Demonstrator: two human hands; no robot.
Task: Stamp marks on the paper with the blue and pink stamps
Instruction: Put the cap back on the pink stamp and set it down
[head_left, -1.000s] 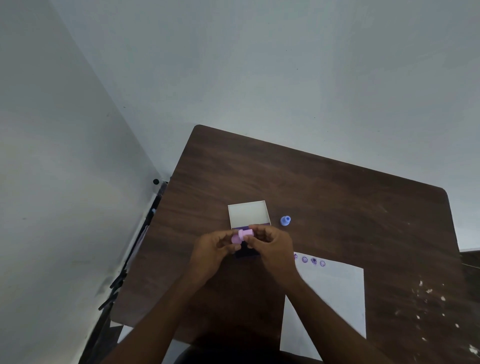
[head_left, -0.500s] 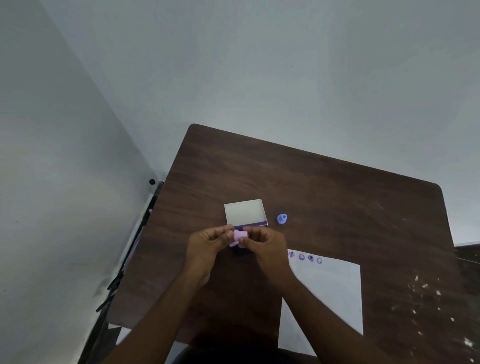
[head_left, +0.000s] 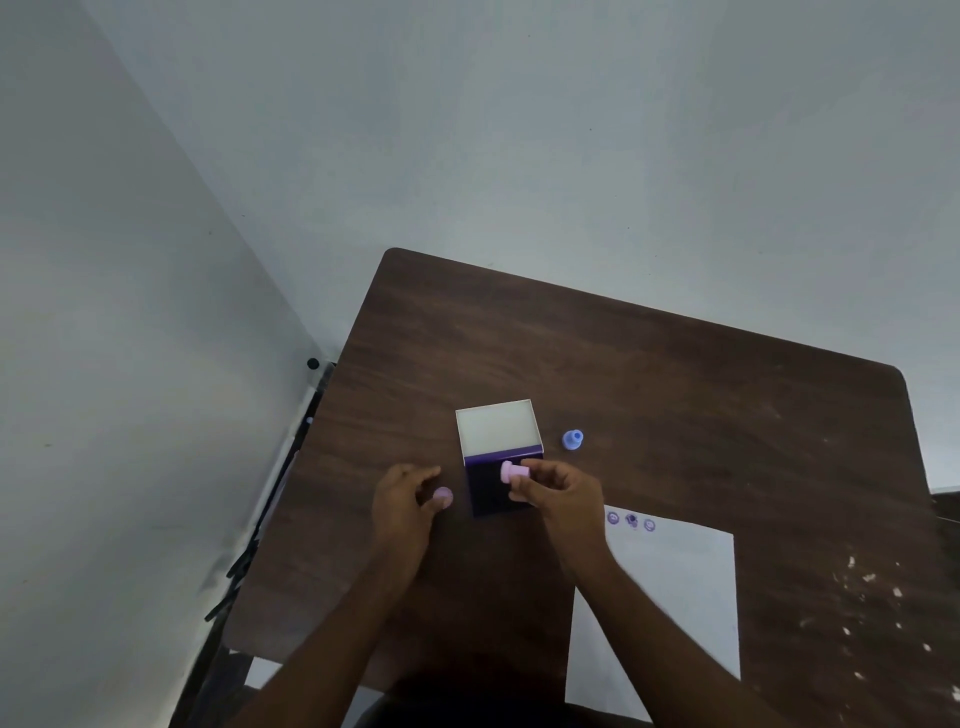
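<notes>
Holding the pink stamp over the ink pad

Right hand (head_left: 558, 493) pinches the pink stamp (head_left: 513, 471) above the ink pad (head_left: 496, 491); left hand (head_left: 402, 501) holds its cap (head_left: 443, 497). Small, light, rigid, likely smooth: grip the barrel. Paper (head_left: 675, 587) lies nearby.

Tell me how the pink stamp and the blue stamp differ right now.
The pink stamp is held on its side in the right hand over the dark ink pad; the blue stamp stands untouched on the table. The pink looks uncapped, the blue whole. Both are small with flared bases.
</notes>
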